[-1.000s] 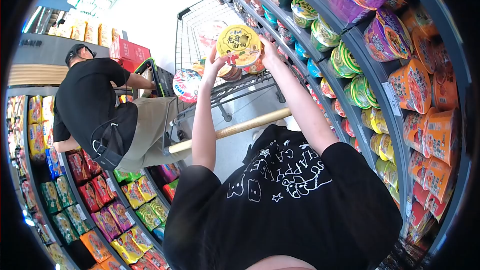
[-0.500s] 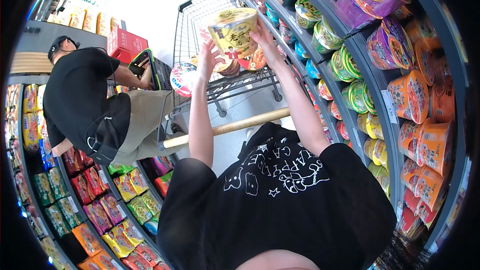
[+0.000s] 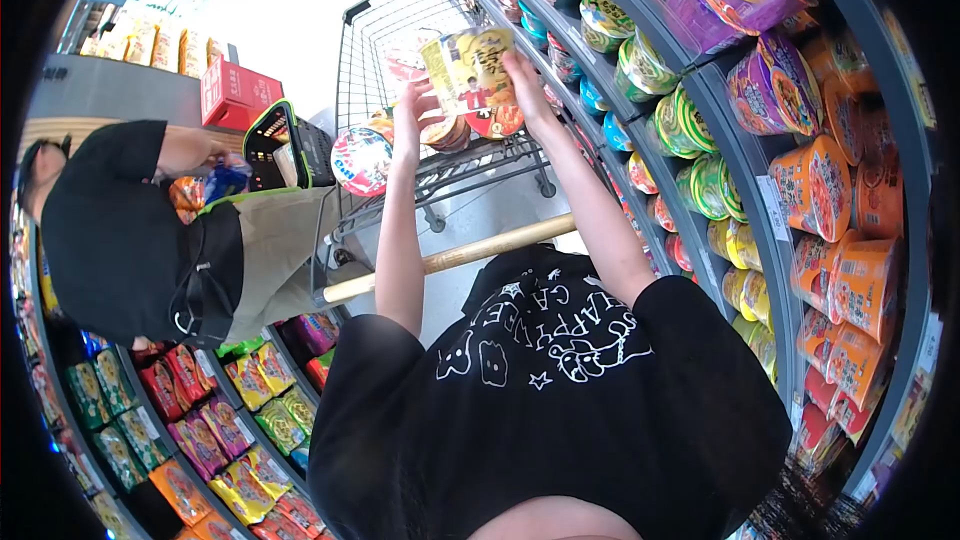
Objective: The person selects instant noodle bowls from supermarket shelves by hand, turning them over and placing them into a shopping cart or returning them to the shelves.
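A yellow instant noodle tub (image 3: 470, 70) is held up over the shopping cart (image 3: 375, 55), its printed side wall facing me. My right hand (image 3: 528, 90) grips its right side. At its lower left is my left hand (image 3: 412, 118), fingers bent and apart, near or lightly touching the tub; contact is hard to make out. Below and behind the tub, the cart holds a white, red and blue tub (image 3: 361, 161), a red-orange tub (image 3: 496, 121) and a brown round stack (image 3: 446, 134).
The cart's wooden handle (image 3: 450, 259) crosses in front of me. Shelves of noodle tubs (image 3: 815, 188) rise close on the right. At left a person in black (image 3: 110, 230) stands by a black basket (image 3: 290, 145) and a red box (image 3: 238, 92). Bagged noodles (image 3: 240, 490) fill the lower-left shelves.
The yellow tub has turned from lid view to side view. My left hand's fingers have loosened from it. The person at left has shifted left and now holds colourful packets near the basket.
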Motion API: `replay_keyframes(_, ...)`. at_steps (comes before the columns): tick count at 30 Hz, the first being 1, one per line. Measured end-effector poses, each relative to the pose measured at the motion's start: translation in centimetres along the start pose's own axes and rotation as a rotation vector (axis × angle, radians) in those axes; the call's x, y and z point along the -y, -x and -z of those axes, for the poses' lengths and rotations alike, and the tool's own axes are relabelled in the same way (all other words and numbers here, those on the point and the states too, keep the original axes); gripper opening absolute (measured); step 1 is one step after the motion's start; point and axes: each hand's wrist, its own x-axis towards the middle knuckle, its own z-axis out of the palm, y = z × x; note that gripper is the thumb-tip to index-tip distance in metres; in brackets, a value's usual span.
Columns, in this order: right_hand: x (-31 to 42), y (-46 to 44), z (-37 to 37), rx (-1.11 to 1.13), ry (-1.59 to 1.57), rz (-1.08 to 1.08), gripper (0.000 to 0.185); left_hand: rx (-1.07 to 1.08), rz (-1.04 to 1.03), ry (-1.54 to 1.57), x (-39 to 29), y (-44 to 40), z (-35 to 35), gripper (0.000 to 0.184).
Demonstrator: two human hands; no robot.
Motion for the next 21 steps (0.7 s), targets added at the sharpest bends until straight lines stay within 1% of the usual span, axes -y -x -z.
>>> replay_keyframes(2,-0.4,0.0,-0.2,0.006,0.163,0.0,0.058,-0.041,0.145,-0.072,0.3,-0.2,0.1,0.071)
replay_keyframes(3,-0.6,0.1,-0.4,0.018,0.236,0.013,0.06,-0.026,0.15,-0.075,0.7,-0.4,0.5,0.071)
replay_keyframes(5,-1.1,0.2,-0.6,0.05,0.309,0.049,0.064,-0.075,0.319,-0.086,1.2,-0.8,1.5,0.076)
replay_keyframes(6,-1.8,0.2,-0.4,0.061,0.378,0.013,0.071,-0.042,0.336,-0.086,1.3,-0.8,1.7,0.084)
replay_keyframes(7,-2.2,0.2,-0.2,0.048,0.377,0.013,0.071,-0.031,0.339,-0.091,1.4,-0.8,1.9,0.084)
replay_keyframes(9,-2.8,0.0,0.4,0.134,0.645,0.035,0.075,0.047,0.448,-0.023,0.9,-0.7,2.4,0.08)
replay_keyframes(10,-3.1,-0.1,0.9,0.199,0.669,0.031,0.078,0.102,0.491,0.019,0.9,-0.5,2.4,0.079)
replay_keyframes(11,-3.4,-0.1,1.4,0.189,0.672,0.037,0.078,0.163,0.506,0.088,1.1,-0.4,2.5,0.074)
replay_keyframes(13,-4.6,-0.1,2.5,0.279,0.75,-0.077,0.073,0.151,0.486,0.142,1.1,-0.2,1.8,0.071)
replay_keyframes(14,-4.9,-0.2,2.9,0.302,0.81,-0.03,0.072,0.154,0.434,0.17,1.1,-0.1,1.6,0.07)
replay_keyframes(15,-5.2,-0.3,3.2,0.297,0.815,-0.027,0.072,0.116,0.453,0.273,1.1,0.0,1.5,0.061)
replay_keyframes(17,-6.0,-0.1,3.2,0.358,0.638,-0.136,0.074,0.156,0.452,0.16,0.7,0.2,1.0,0.052)
replay_keyframes(18,-6.4,-0.1,3.0,0.337,0.713,0.008,0.073,0.082,0.418,0.201,-0.4,0.8,0.1,0.046)
replay_keyframes(19,-6.7,-0.1,2.9,0.335,0.718,0.008,0.073,0.086,0.418,0.205,-0.1,0.4,0.3,0.046)
replay_keyframes(21,-7.2,-0.2,2.9,0.341,0.721,-0.079,0.073,0.139,0.321,0.174,0.9,-0.3,0.9,0.046)
